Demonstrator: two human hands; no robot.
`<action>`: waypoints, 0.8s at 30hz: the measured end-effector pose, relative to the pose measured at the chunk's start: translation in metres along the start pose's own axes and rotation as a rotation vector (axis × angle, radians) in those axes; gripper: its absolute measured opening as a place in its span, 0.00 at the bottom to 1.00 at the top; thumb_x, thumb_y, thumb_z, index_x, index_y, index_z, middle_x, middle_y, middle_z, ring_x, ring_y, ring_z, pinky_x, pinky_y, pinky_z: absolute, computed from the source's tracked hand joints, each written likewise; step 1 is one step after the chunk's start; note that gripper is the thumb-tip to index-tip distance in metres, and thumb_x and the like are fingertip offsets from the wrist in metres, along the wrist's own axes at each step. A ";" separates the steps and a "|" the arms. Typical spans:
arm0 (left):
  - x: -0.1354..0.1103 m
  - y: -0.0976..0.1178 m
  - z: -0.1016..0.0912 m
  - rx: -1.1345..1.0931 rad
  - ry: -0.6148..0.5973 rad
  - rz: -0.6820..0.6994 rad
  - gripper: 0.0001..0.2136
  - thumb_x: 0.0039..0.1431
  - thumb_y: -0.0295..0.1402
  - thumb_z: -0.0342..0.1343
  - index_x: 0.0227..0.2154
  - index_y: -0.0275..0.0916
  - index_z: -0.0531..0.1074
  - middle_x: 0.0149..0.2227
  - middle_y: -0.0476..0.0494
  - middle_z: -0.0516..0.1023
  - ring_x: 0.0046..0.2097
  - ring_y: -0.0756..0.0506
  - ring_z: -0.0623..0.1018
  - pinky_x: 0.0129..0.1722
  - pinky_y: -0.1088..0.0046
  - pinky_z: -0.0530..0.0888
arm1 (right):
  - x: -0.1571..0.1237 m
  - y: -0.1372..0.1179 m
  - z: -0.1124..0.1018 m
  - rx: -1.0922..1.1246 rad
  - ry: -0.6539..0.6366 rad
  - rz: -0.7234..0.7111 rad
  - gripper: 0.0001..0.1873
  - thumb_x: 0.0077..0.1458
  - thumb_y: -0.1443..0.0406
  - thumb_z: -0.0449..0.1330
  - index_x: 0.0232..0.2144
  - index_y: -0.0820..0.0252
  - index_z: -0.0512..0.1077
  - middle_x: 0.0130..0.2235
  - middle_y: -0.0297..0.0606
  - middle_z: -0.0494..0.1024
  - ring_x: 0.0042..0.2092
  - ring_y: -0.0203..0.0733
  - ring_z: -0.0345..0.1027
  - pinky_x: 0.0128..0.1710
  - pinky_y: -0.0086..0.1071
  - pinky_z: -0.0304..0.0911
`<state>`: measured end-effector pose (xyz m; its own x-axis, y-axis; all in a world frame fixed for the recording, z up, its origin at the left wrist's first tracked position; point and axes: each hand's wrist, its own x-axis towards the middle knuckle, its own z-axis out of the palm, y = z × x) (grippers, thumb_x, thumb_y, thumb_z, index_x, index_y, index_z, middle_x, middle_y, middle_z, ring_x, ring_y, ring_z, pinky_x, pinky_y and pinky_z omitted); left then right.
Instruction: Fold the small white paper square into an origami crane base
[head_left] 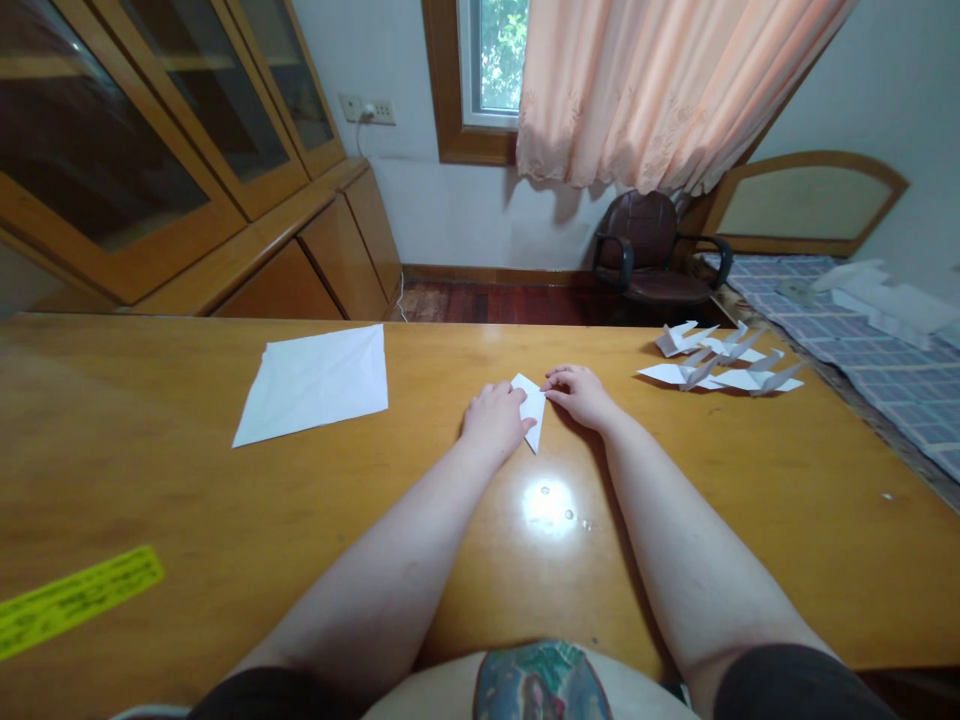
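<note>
A small kite-shaped piece of folded white paper (533,408) lies on the wooden table between my hands, one point facing me. My left hand (495,422) rests over its left side, thumb and fingertips holding it against the tabletop. At the paper's right corner, my right hand (579,395) pinches the edge between thumb and forefinger. The left fingers cover part of the paper, so some of its folds are hidden.
A sheet of white paper (319,385) lies to the left. Several folded paper cranes (697,375) stand at the right. A yellow strip (82,600) is at the near left. Beyond the table (262,540) are a cabinet (315,240) and a chair (649,245).
</note>
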<state>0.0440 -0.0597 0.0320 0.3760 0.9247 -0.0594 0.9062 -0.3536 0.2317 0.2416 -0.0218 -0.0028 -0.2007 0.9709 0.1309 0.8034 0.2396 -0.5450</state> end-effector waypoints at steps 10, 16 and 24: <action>0.001 -0.001 0.003 -0.009 0.014 0.007 0.19 0.57 0.45 0.58 0.49 0.45 0.71 0.50 0.41 0.72 0.51 0.38 0.70 0.49 0.63 0.68 | 0.002 0.005 0.002 -0.006 -0.017 -0.060 0.06 0.54 0.63 0.65 0.36 0.49 0.80 0.47 0.39 0.77 0.51 0.47 0.68 0.56 0.45 0.56; 0.001 -0.001 0.002 0.001 0.014 0.001 0.19 0.57 0.44 0.57 0.49 0.45 0.71 0.50 0.41 0.72 0.51 0.38 0.69 0.49 0.63 0.68 | 0.001 0.003 0.002 0.011 -0.003 -0.044 0.05 0.54 0.64 0.65 0.34 0.50 0.81 0.46 0.39 0.77 0.50 0.47 0.68 0.56 0.45 0.56; 0.000 0.001 0.000 -0.008 0.002 -0.005 0.19 0.58 0.44 0.57 0.51 0.45 0.69 0.51 0.41 0.71 0.52 0.38 0.69 0.50 0.62 0.68 | 0.002 0.005 0.003 0.050 0.008 -0.021 0.05 0.53 0.66 0.64 0.32 0.51 0.80 0.46 0.38 0.78 0.50 0.46 0.68 0.56 0.45 0.57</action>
<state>0.0445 -0.0603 0.0321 0.3715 0.9266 -0.0590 0.9065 -0.3482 0.2388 0.2437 -0.0185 -0.0079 -0.2127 0.9656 0.1494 0.7701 0.2598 -0.5826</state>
